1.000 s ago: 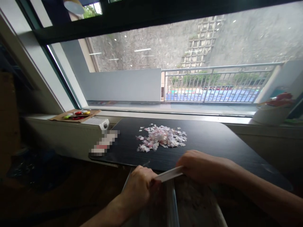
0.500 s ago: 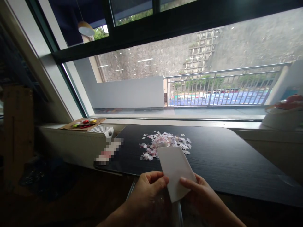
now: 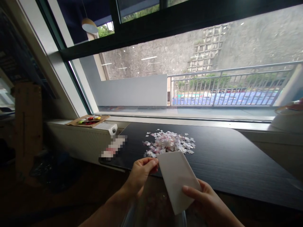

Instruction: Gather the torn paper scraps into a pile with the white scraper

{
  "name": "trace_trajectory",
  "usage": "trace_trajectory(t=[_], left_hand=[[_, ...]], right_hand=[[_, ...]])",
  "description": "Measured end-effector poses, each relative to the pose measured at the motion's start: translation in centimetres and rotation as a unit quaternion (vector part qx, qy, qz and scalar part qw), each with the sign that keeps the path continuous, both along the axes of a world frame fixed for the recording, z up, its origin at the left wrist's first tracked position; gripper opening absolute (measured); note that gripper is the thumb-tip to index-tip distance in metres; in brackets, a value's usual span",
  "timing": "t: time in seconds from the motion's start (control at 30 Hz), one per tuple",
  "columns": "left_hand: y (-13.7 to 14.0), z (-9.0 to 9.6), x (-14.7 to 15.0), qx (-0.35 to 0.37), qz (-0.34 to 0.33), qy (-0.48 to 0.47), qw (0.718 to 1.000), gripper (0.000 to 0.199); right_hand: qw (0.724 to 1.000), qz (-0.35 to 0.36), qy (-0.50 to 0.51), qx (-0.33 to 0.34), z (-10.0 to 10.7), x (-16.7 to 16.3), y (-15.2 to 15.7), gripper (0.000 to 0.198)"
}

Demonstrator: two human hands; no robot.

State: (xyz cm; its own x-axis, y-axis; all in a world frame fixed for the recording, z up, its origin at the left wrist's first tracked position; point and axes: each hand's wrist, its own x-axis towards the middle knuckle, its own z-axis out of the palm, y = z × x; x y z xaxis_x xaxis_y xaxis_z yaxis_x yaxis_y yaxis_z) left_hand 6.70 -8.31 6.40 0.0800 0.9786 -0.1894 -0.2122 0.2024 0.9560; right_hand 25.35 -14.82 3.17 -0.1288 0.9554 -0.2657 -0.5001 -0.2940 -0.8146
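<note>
A white folded piece of paper (image 3: pixel 176 179) is held up in front of me, tilted, over the near edge of the table. My right hand (image 3: pixel 201 195) grips its lower right side, thumb on the front and the other fingers behind. At the upper left corner, my left hand (image 3: pixel 144 168) is closed in a pinch on the paper's edge; the exact contact is small. Just beyond the paper's top edge lies a loose heap of small cut paper pieces (image 3: pixel 170 141), white with some pinkish ones, on the black tabletop (image 3: pixel 220 157).
A blurred-out strip (image 3: pixel 113 147) lies at the table's left edge. Left of it, a radiator (image 3: pixel 78 135) carries a brown sheet (image 3: pixel 80 121) with colourful small items. A window (image 3: pixel 142 116) runs behind the table. A cardboard piece (image 3: pixel 28 132) and dark plastic bag (image 3: pixel 52 170) stand left.
My left hand has slid up the paper's left side to its upper corner. The paper and my right hand are slightly lower, and the view has shifted a little left.
</note>
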Motion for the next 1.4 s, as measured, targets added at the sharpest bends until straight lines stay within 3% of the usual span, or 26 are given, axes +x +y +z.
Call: trace_trajectory(t=[0.07,0.13,0.23,0.33,0.4,0.63,0.73,0.8,0.9,1.03,1.17,1.27,1.33,1.4], left_hand=[[0.9,-0.1,-1.5,0.039,0.036,0.041,0.998,0.035],[1.3,-0.7,-3.1,0.112,0.042,0.166,0.979,0.033],[0.9,-2.0,-4.9,0.206,0.015,0.371,0.905,0.041],[0.5,-3.1,-5.3,0.297,-0.045,0.491,0.818,0.022],[0.6,-3.3,-5.0,0.308,-0.082,0.533,0.783,0.011],[1.7,-3.3,-4.0,0.278,-0.093,0.589,0.753,0.014],[1.6,-3.4,-4.0,0.291,-0.088,0.597,0.743,0.013],[1.7,-3.3,-4.5,0.301,-0.093,0.584,0.748,0.012],[2.7,-3.1,-6.0,0.319,-0.069,0.523,0.787,0.013],[4.9,-3.6,-7.9,0.333,0.012,0.509,0.793,0.019],[5.9,-4.9,-8.3,0.353,0.044,0.506,0.786,0.016],[5.9,-5.5,-8.2,0.366,0.050,0.493,0.788,0.015],[5.8,-5.7,-8.3,0.372,0.047,0.483,0.791,0.015],[5.8,-5.7,-8.3,0.375,0.047,0.477,0.794,0.015]], right_hand=[[0.999,-0.024,-0.039,-0.005,0.2,0.9,-0.4,0.035],[0.994,-0.064,-0.089,0.007,0.6,1.9,-0.5,0.033],[0.983,-0.102,-0.146,0.039,1.1,3.1,-0.5,0.034],[0.978,-0.108,-0.170,0.045,1.3,3.3,-0.5,0.035],[0.977,-0.105,-0.180,0.041,1.3,3.1,-0.6,0.034],[0.973,-0.089,-0.206,0.046,0.5,3.4,-0.6,0.033],[0.948,-0.035,-0.301,0.097,0.2,3.2,-0.1,0.035],[0.896,0.025,-0.410,0.170,0.7,2.8,0.6,0.033],[0.778,0.092,-0.540,0.307,2.7,1.7,1.8,0.031],[0.608,0.182,-0.640,0.432,5.8,-0.8,3.9,0.042],[0.438,0.286,-0.711,0.469,7.5,-3.7,4.6,0.022],[0.323,0.357,-0.757,0.442,8.4,-4.7,3.8,0.014],[0.277,0.383,-0.774,0.422,8.9,-5.0,3.3,0.013],[0.256,0.368,-0.779,0.438,9.3,-5.3,3.2,0.012]])
